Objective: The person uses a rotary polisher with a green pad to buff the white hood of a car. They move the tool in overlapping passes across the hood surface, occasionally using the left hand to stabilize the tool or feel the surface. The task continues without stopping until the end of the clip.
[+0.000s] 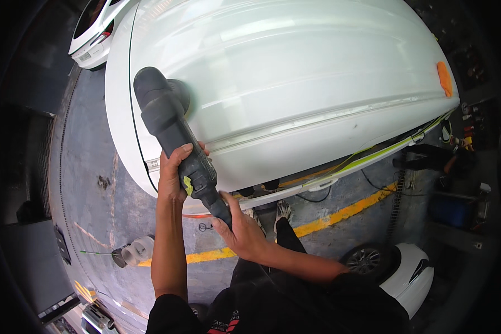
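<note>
A black power polisher (175, 131) lies across the left part of a white car roof (284, 78), its head at the far end. The round pad (179, 99) sits against the white panel; its working face is hidden. My left hand (173, 172) wraps round the middle of the tool's body, near a scrap of yellow-green tape (188, 186). Closer to me, my right hand (244, 232) grips the rear end of the polisher. Both forearms reach up from below, the right one slanting in from the lower right.
An orange cloth (444, 79) rests on the roof's far right. Yellow-green tape (356, 160) edges the open side of the car. At left stand buckets (139, 250). Other white cars (412, 284) are parked at lower right and upper left. Another person (456, 162) is at the right.
</note>
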The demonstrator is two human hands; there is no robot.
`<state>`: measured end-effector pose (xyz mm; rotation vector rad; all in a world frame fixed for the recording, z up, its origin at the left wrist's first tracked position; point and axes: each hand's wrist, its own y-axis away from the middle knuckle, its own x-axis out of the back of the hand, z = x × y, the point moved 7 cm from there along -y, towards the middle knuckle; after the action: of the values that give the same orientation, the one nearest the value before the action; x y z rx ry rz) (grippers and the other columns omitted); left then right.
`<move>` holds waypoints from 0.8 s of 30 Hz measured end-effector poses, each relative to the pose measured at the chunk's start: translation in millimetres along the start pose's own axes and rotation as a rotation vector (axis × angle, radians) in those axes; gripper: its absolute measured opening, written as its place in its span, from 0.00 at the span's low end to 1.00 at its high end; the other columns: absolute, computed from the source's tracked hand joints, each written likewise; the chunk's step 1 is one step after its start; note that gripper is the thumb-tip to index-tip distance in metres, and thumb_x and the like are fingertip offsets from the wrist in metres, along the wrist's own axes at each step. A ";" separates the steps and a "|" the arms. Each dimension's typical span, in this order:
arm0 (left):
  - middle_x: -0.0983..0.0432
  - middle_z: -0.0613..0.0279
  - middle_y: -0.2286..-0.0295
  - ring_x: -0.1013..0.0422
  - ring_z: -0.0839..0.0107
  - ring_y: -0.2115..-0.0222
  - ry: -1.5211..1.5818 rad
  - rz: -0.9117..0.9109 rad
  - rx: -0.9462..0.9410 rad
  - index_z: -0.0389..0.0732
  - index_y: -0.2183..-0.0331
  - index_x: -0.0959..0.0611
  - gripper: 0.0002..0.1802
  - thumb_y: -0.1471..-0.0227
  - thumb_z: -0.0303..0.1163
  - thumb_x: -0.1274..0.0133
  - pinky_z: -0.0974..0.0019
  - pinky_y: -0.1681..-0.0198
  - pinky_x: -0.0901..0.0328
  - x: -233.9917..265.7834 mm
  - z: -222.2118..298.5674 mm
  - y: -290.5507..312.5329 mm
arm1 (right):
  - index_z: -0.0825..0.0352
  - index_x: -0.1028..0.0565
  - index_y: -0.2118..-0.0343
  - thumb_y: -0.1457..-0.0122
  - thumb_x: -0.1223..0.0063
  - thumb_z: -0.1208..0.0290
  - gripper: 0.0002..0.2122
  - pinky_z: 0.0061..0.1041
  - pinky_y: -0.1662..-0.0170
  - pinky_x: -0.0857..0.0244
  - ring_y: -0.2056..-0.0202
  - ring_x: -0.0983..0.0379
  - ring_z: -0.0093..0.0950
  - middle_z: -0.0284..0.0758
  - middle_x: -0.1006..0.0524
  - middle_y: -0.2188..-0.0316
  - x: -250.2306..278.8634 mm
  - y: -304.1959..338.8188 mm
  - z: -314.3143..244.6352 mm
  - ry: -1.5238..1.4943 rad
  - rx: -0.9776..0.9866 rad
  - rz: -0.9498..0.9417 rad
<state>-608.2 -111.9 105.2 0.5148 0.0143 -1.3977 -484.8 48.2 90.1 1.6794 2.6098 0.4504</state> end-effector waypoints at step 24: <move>0.22 0.53 0.64 0.19 0.63 0.65 0.398 0.099 0.011 0.37 0.51 0.29 0.26 0.46 0.37 0.37 0.57 0.64 0.20 -90.4 -2.2 51.4 | 0.55 0.54 0.21 0.23 0.57 0.60 0.32 0.24 0.65 0.33 0.72 0.34 0.20 0.30 0.28 0.73 97.5 82.9 -97.4 0.041 -0.197 -0.024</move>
<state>-576.6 -22.6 148.3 0.7858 0.2986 -1.1817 -468.0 144.1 218.0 1.5922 2.5129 0.7215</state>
